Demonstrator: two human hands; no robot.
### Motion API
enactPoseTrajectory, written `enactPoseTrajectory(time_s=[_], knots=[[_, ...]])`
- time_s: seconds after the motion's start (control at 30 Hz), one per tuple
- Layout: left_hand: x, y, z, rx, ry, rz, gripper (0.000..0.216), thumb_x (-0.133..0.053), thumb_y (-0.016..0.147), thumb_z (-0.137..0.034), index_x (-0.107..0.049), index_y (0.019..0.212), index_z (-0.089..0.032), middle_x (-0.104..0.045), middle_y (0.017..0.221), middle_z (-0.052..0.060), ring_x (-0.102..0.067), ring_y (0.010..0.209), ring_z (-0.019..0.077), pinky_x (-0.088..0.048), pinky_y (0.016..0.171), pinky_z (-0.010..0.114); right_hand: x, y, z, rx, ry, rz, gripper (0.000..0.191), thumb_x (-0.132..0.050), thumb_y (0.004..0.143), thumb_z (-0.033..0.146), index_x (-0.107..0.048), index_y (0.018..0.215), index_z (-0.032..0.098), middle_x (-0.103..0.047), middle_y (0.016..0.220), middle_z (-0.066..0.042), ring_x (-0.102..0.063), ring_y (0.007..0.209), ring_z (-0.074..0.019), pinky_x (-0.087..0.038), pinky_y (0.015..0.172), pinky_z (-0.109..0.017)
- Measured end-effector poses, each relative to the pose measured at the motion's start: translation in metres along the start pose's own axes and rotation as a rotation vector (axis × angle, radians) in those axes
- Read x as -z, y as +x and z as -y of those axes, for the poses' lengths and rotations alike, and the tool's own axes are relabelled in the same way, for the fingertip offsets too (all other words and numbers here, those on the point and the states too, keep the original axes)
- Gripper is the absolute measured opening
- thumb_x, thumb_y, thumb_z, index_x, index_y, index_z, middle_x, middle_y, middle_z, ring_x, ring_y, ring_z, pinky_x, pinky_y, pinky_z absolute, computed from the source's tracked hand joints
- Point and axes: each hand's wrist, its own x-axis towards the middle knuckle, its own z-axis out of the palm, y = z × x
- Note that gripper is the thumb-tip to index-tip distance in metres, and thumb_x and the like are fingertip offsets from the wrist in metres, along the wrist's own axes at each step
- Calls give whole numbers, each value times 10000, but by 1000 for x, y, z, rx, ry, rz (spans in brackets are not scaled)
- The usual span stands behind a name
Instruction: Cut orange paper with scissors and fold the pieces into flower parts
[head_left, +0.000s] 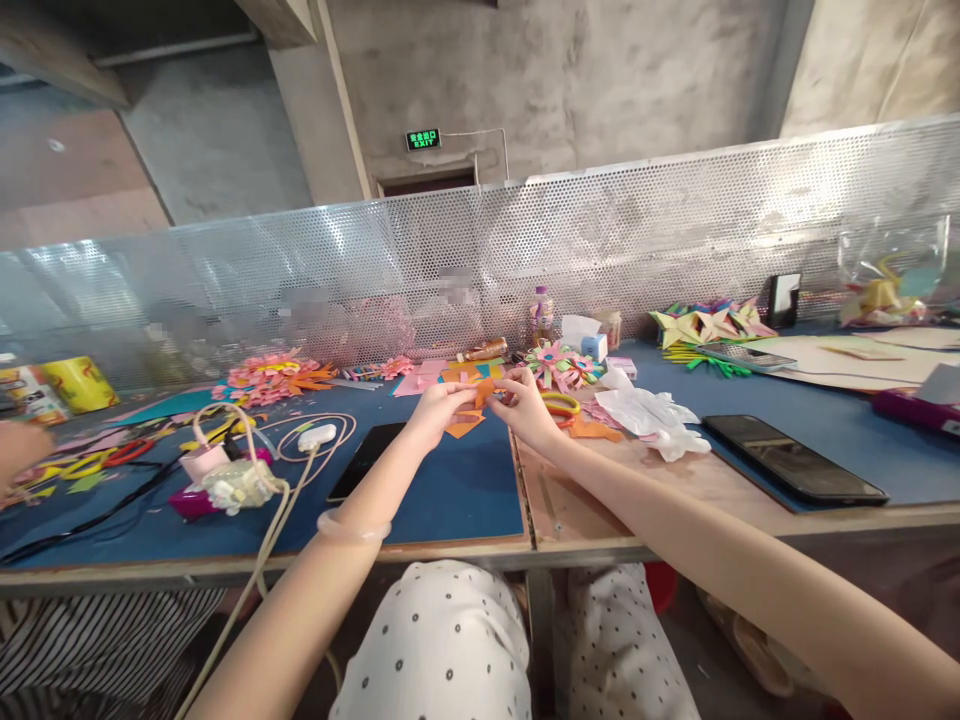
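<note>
My left hand (435, 412) and my right hand (525, 408) meet above the blue mat (465, 490), both pinching a small folded orange paper piece (481, 392) between their fingertips. More orange paper (463, 424) lies on the mat just under my left hand. A clear bangle (352, 527) sits on my left wrist. Yellow-handled scissors (561, 404) rest beside my right hand.
A dark phone (795, 459) lies at right, another phone (366, 460) by my left forearm. Crumpled white tissue (649, 415), paper flowers (564, 364), a pink paper flower (274, 377), cables with a charger (232, 478). Perforated metal screen (675, 230) behind. Another person's hand (19, 445) at far left.
</note>
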Motion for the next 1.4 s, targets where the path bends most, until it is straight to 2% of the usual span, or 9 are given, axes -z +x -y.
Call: enactPoseTrajectory(time_s=[0.3, 0.5, 0.83, 1.07, 1.27, 1.4], knots=[[-4, -3, -4, 2, -68, -31, 139, -641, 692, -144, -631, 819, -87, -673, 779, 103, -647, 719, 172, -548, 698, 330, -1, -1, -6, 91, -50, 22, 203, -534, 759, 209, -664, 912, 237, -412, 997, -58, -493, 920, -163, -489, 738, -289], [-4, -5, -6, 0, -94, -10, 147, -640, 694, -146, -640, 830, -91, -680, 803, 102, -647, 741, 170, -531, 761, 350, 1, 0, -2, 141, -124, 57, 240, -516, 760, 183, -663, 943, 232, -415, 1040, -66, -507, 799, -133, -500, 709, -298], [-5, -4, -4, 7, -81, -13, 159, -639, 681, -115, -638, 836, -79, -675, 867, 121, -643, 779, 181, -525, 768, 353, 1, -1, -4, 172, -154, 87, 318, -481, 749, 137, -651, 1002, 225, -420, 1055, -75, -500, 820, -137, -502, 705, -285], [-4, -5, -4, 0, -45, 2, 163, -657, 659, -135, -648, 816, -89, -672, 881, 114, -632, 804, 170, -511, 759, 308, 1, -1, -6, 201, -186, 100, 328, -469, 746, 126, -652, 1005, 213, -427, 1069, -83, -499, 816, -145, -494, 702, -291], [-2, -4, -3, 5, -43, 2, 177, -677, 636, -150, -656, 805, -101, -675, 872, 112, -631, 821, 177, -494, 782, 311, 1, -1, -6, 237, -259, 117, 392, -460, 738, 107, -626, 1063, 247, -442, 1074, -75, -510, 801, -150, -488, 717, -308], [-2, -4, -3, 23, -25, 2, 182, -684, 632, -162, -657, 803, -107, -675, 859, 109, -633, 825, 182, -490, 755, 300, 2, -2, -4, 236, -347, 147, 392, -445, 747, 114, -618, 1074, 244, -447, 1085, -76, -515, 761, -140, -490, 670, -285]])
